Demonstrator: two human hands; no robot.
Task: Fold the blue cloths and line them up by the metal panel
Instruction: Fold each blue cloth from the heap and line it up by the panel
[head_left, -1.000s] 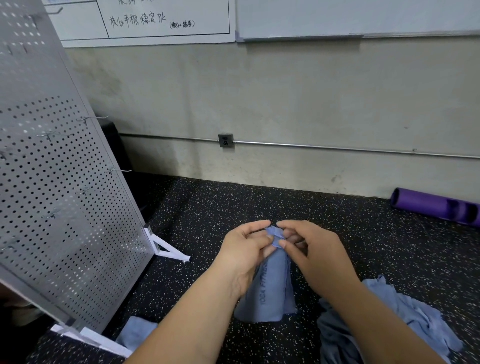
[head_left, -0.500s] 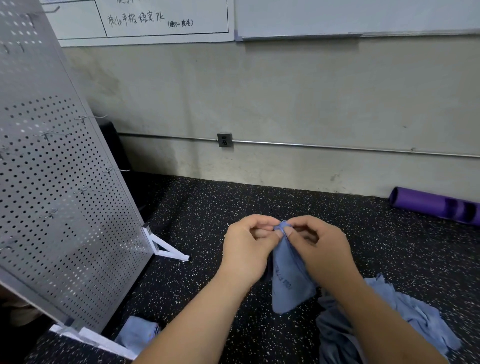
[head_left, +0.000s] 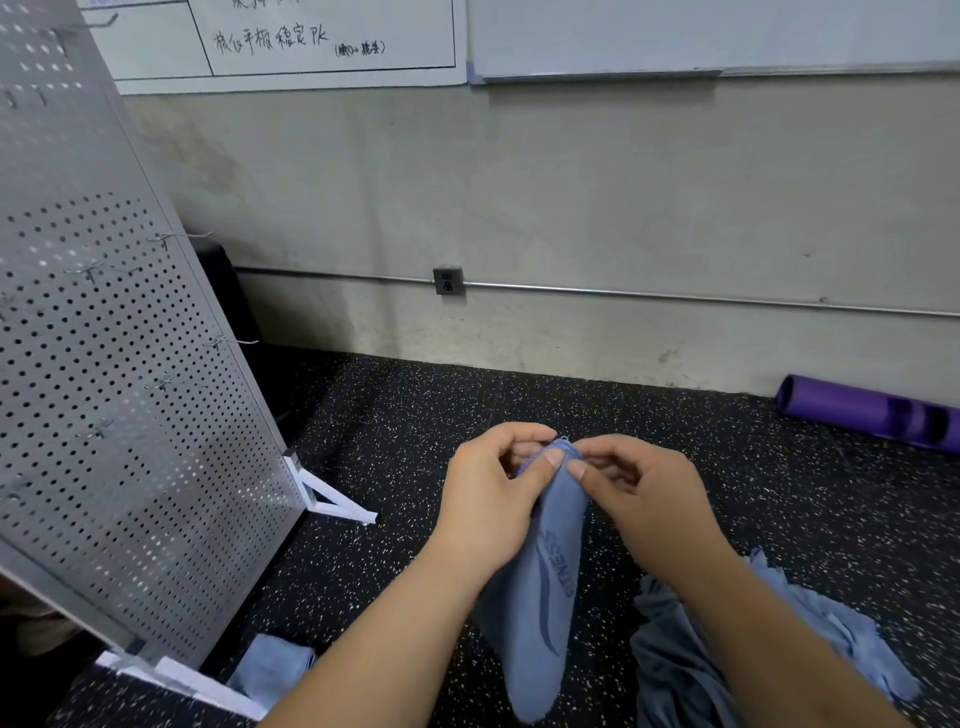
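Head view: both hands pinch soft blue cloth (head_left: 545, 597), hanging narrow.

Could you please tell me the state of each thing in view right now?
Left hand: pinches top of printed blue cloth.
Right hand: pinches the same top.
Printed blue cloth: hanging limp.
Small blue cloth beside perforated metal panel: folded, on floor.
Heap of blue cloths: crumpled, unfolded.
Purple mat: rolled up.

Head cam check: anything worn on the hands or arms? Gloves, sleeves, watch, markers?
Nothing worn. The left hand and right hand are ungloved, with no rings visible and short nails. The left forearm and right forearm are bare to the frame edge: no sleeve, watch, band or marker shows.
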